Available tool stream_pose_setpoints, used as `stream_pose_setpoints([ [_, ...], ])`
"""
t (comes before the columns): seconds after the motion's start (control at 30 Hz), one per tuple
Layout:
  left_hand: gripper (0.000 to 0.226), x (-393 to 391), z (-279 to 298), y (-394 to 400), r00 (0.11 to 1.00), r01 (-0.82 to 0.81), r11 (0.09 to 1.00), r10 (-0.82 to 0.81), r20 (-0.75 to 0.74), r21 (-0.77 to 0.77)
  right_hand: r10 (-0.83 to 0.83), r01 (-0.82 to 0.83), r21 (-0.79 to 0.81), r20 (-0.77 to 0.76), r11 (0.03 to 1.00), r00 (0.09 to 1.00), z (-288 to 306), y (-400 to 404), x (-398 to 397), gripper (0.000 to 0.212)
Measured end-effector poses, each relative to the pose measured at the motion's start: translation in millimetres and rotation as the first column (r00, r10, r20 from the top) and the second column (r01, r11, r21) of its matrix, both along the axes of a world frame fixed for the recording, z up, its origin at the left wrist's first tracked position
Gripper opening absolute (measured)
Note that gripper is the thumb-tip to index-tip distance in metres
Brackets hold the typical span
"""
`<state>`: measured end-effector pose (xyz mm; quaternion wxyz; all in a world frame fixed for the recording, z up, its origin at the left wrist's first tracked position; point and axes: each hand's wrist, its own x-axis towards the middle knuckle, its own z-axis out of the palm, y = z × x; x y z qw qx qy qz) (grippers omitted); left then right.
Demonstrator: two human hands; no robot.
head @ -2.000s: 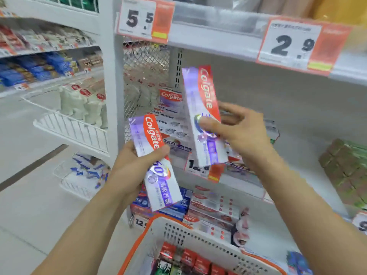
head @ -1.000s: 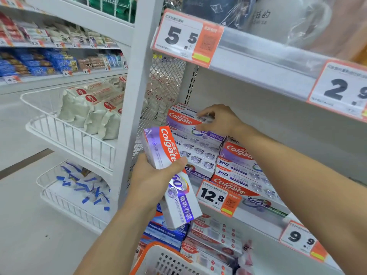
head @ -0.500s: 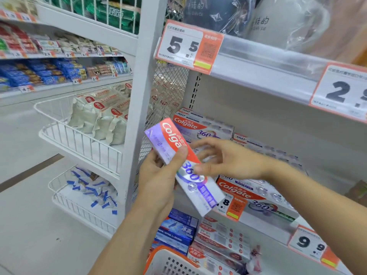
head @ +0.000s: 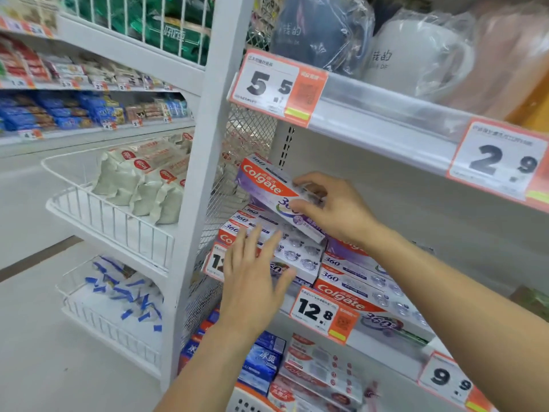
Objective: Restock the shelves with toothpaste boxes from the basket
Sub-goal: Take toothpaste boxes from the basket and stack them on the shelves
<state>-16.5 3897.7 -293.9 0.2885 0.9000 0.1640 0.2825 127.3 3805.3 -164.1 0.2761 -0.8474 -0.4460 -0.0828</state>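
Where the white upright meets the middle shelf (head: 383, 346), the right hand (head: 335, 209) grips a purple and red toothpaste box (head: 267, 185), thumb under its front face, fingers curled over the top edge. The box is tilted, its left end raised toward the mesh side panel (head: 237, 162), its right end touching the top of the stacked boxes (head: 297, 251) below.

The left hand (head: 252, 281) is wide, fingers straight and slightly spread, holding nothing. It sits in front of the left stack, fingertips over the box fronts; whether they actually touch, I cannot tell. It partly covers a price tag at the shelf edge.

A second pile of the same boxes (head: 362, 281) lies to the right, lower, just beside the left stack. A 12.8 tag (head: 322, 315) hangs on the shelf lip beneath it; a 9.9 tag (head: 448, 379) further right.

The basket (head: 252, 401) shows only as a white perforated rim with orange trim at the bottom edge of the view, below the left forearm. Its contents are out of sight.

The lower shelf carries blue boxes (head: 264, 364) and more red and white toothpaste boxes (head: 320, 367). The shelf above bears tags 5.5 (head: 270, 84) and 2.9 (head: 499, 162), with plastic-wrapped mugs (head: 416, 55) on top. To the left, a wire rack (head: 113, 215) holds pale bagged goods.
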Motion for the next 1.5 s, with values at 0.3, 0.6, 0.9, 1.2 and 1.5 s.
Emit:
stream_pose_setpoints([
  [0.3,0.062,4.2,-1.9,-5.8,0.997,-0.015,0.999,0.018,-0.078,0.036,-0.071,0.118,-0.311,0.158,0.943,0.985,-22.3,-4.2,31.5,0.058],
  [0.6,0.059,3.4,-4.9,-4.5,0.995,0.030,0.999,-0.027,-0.094,0.032,-0.068,0.158,-0.441,0.213,0.883,0.975,-26.0,-7.6,31.8,0.065],
  [0.9,0.064,0.5,-4.2,-1.0,0.982,0.090,0.995,-0.081,-0.169,0.046,0.002,0.048,-0.486,0.102,0.873,0.995,-20.7,-9.7,40.9,0.065],
  [1.2,0.068,-3.3,-0.7,-2.0,0.979,0.101,0.991,-0.084,-0.184,0.085,0.024,0.071,-0.488,0.186,0.870,0.982,-19.4,-15.4,28.5,0.069],
  [1.5,0.018,-37.4,-11.3,-42.1,0.954,0.298,0.955,-0.297,-0.048,0.016,0.021,0.018,0.370,-0.101,0.929,0.995,-119.2,-140.3,-133.3,0.015],
])
